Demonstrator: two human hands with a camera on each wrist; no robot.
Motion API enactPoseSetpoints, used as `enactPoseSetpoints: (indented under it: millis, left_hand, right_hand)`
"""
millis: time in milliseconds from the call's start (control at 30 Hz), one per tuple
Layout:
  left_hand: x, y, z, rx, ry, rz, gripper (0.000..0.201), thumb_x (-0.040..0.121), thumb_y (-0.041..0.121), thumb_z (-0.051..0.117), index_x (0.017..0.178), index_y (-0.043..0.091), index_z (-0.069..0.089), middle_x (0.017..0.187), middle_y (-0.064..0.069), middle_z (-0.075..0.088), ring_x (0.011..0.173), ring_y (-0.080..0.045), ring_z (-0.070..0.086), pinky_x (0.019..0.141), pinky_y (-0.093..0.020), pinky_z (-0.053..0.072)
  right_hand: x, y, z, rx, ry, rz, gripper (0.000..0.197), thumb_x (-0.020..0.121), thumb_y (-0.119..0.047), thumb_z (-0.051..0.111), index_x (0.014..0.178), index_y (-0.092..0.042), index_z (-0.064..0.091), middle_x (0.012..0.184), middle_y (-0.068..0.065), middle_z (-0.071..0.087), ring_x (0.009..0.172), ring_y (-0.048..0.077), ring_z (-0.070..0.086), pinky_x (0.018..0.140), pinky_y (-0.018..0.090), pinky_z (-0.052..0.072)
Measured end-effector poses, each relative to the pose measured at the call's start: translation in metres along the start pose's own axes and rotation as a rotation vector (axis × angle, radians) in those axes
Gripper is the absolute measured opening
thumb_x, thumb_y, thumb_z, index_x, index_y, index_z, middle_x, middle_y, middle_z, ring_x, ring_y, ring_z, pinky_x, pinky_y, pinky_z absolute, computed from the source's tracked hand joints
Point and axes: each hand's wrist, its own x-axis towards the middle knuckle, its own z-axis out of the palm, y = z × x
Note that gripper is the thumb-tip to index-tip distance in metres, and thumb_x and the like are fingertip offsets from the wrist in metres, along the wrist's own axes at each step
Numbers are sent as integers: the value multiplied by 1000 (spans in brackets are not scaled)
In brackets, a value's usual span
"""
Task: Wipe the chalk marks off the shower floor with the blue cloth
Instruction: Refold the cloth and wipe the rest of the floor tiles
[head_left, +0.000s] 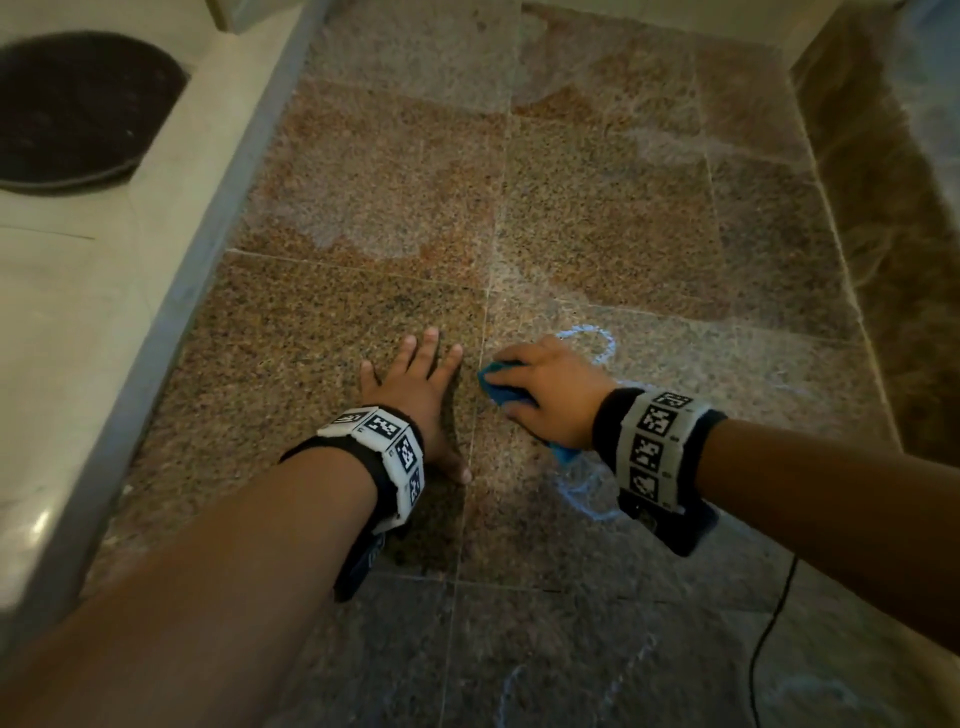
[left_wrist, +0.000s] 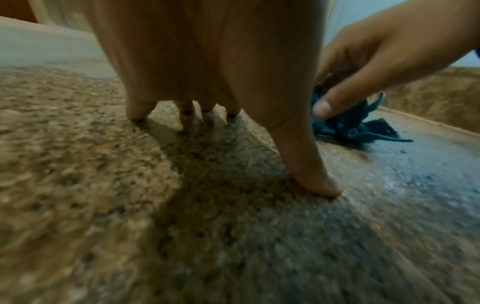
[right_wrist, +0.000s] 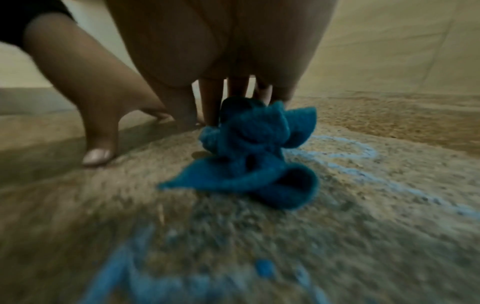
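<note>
My right hand (head_left: 540, 387) grips a bunched blue cloth (head_left: 501, 384) and holds it down on the speckled granite shower floor (head_left: 363, 218). The cloth (right_wrist: 249, 160) bulges out below the curled fingers (right_wrist: 211, 98), and it shows as a dark blue wad (left_wrist: 355, 127) in the left wrist view. A blue chalk loop (head_left: 597, 338) lies just beyond that hand, and more chalk strokes (head_left: 584, 496) sit under the wrist. The chalk line (right_wrist: 363, 162) runs right of the cloth. My left hand (head_left: 415, 384) lies flat on the floor left of the cloth, fingers (left_wrist: 309, 162) spread.
A pale raised curb (head_left: 171, 291) runs along the left, with a dark round mat (head_left: 78, 109) beyond it. A brown tiled wall (head_left: 883, 234) borders the right. A thin black cable (head_left: 769, 639) trails at lower right. Faint chalk smears (head_left: 628, 670) lie near the bottom.
</note>
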Motion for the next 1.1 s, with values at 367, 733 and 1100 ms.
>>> enactPoseSetpoints:
  millis: [367, 733, 1100]
  left_hand:
    - [1, -1, -3, -16, -10, -6, 144, 53, 68, 80, 149, 35, -23, 154, 5, -35, 145, -23, -24, 115, -60, -3]
    - [2, -1, -2, -7, 13, -10, 145, 51, 70, 79, 148, 36, -22, 154, 6, -35, 146, -22, -23, 116, -59, -2]
    - [3, -4, 1, -5, 22, 4, 145, 50, 72, 79, 148, 36, -22, 153, 7, -36, 145, -22, -23, 116, -59, -3]
  right_hand:
    - [40, 36, 8, 268, 344, 280, 44, 91, -7, 46, 132, -21, 52, 137, 15, 38, 119, 36, 41, 97, 39, 37]
    - [49, 48, 1, -2, 118, 246, 70, 90, -3, 45, 149, -29, 19, 158, -6, 9, 142, 29, 15, 117, 38, 16]
    - [50, 27, 7, 37, 225, 159, 55, 92, -4, 46, 145, -15, 32, 153, 5, 22, 134, 32, 26, 113, 35, 23]
